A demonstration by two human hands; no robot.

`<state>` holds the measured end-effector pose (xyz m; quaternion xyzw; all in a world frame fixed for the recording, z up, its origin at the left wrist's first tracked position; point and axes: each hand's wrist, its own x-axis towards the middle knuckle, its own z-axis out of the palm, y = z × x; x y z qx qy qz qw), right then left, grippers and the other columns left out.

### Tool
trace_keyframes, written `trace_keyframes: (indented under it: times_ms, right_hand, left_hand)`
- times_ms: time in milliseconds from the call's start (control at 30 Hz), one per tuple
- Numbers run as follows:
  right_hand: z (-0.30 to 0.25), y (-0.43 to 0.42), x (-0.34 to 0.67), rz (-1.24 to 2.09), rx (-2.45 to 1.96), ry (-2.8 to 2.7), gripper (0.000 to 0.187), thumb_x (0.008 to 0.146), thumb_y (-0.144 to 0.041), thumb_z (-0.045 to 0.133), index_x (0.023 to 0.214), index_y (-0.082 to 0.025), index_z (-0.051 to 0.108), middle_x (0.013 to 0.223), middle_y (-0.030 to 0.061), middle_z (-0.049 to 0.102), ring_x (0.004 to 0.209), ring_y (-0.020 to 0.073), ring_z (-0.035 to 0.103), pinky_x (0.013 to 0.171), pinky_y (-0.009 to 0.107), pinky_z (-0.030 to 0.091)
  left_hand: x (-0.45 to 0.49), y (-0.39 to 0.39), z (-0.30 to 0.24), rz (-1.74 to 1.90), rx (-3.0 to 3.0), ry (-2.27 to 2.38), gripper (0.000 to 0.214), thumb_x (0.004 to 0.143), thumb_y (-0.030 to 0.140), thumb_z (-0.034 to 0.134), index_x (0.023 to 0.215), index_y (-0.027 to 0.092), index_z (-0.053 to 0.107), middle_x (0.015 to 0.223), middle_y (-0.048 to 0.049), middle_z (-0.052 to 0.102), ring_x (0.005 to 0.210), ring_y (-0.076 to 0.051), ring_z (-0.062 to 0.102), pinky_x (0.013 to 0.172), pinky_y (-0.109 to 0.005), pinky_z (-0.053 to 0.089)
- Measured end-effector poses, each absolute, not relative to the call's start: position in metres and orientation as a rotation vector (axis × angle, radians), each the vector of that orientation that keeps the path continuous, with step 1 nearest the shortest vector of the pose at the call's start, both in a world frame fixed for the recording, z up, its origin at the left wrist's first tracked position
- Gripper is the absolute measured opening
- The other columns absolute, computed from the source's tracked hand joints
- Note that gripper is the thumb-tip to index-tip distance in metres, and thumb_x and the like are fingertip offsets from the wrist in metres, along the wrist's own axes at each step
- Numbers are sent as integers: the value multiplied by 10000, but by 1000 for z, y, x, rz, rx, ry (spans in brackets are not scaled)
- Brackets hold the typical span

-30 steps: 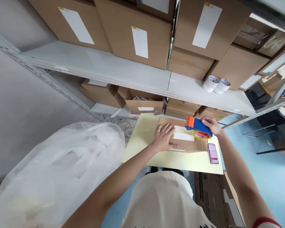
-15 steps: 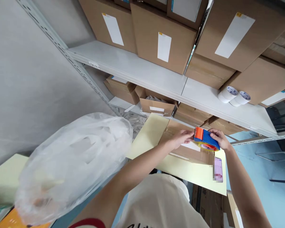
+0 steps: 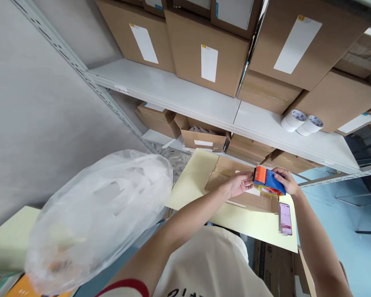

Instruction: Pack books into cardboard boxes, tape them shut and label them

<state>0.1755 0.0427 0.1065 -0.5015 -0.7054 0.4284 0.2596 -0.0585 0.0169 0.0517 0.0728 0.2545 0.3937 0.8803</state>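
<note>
From where I stand, the right hand (image 3: 286, 180) is closed around the back end of a blue and orange tape dispenser (image 3: 273, 181), which hangs above the right part of a cardboard box (image 3: 224, 167). The left hand (image 3: 240, 183) has its fingers drawn in at the dispenser's toothed front; whether they pinch the tape's end or only touch the front, I can't tell. A second ago that hand lay spread on the box top; now it has come up to the dispenser, so both hands are busy there and, as I judge it, neither steadies the box.

The box lies on a pale yellow board (image 3: 185, 175), a white label (image 3: 252, 191) on its top partly behind the left fingers. Just beside its right end lies a lit phone (image 3: 285, 218). Farther out, a bulging plastic bag (image 3: 102, 218) sits to the left, and white tape rolls (image 3: 294, 120) stand on the grey shelf (image 3: 204, 99) beyond.
</note>
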Motion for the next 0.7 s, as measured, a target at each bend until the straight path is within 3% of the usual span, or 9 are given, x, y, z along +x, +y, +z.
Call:
trace_keyframes:
  times_ms: [33,167,333,533,700]
  right_hand:
    - [106,42,176,1146,-1363,-1917,528,755,-729,594,779,-204,643,667,26,627,570,171,551,540,291,457]
    - [105,40,174,1071,-1374,-1945,523,764,-727,581,775,-208,644,669,29,644,586,180,572,551,296,473]
    - [115,39,163,945,-1457,-2052,489,769,-693,590,784,-209,654,705,39,679,622,196,610,599,315,507]
    - [136,33,172,816,-1563,-2173,489,783,-676,588,802,-202,703,729,51,730,631,207,651,587,308,526]
    - [133,25,184,723,-1668,-2209,465,779,-656,600,786,-211,736,736,59,760,615,216,679,584,316,542]
  left_hand:
    - [-62,17,52,804,143,504,37,811,177,677,791,146,681,729,-32,714,705,-134,658,753,-289,469]
    - [-76,19,56,756,191,524,288,872,364,575,824,109,699,790,-103,741,729,-179,678,727,-318,486]
    - [-73,19,64,857,458,920,160,755,265,770,727,153,659,656,-8,691,635,-117,661,675,-242,461]
    - [-134,24,59,946,629,1151,233,741,350,796,780,153,677,818,-100,757,782,-198,728,769,-333,553]
    - [-201,28,38,937,743,1420,231,738,365,776,711,170,655,769,-100,751,779,-212,731,779,-349,559]
